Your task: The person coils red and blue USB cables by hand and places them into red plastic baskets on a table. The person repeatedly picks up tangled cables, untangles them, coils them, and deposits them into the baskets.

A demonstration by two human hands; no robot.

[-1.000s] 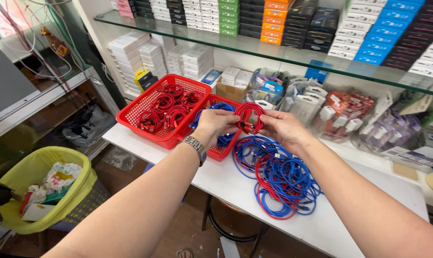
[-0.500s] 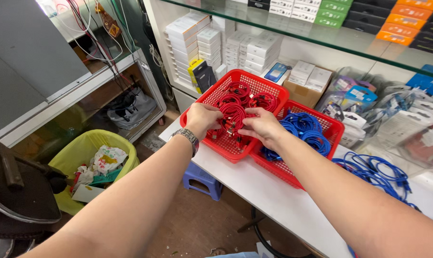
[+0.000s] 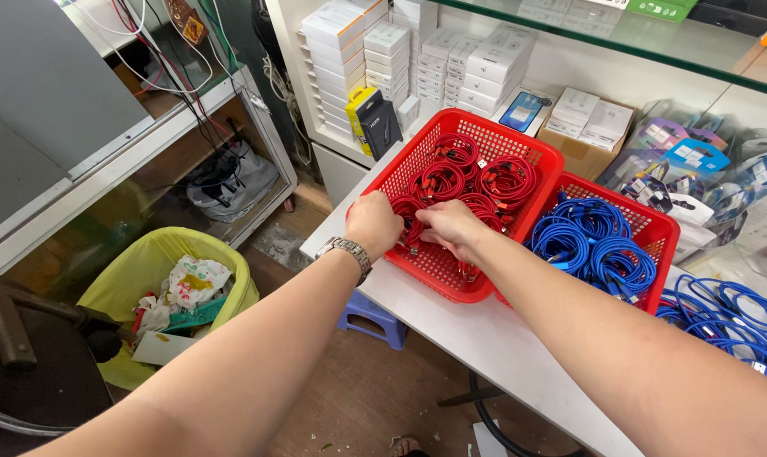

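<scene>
Your left hand (image 3: 372,223) and right hand (image 3: 451,228) have stayed in the red basket (image 3: 519,148), both curled onto one red cable coil (image 3: 411,218). They now sit lower, nearer the front rim, with the blue-cable basket (image 3: 654,228) just right of them.

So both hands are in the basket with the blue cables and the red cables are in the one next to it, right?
Not quite. The head view shows the left hand and right hand in the basket with the red cables. The blue cables are in the one next to it.
</scene>
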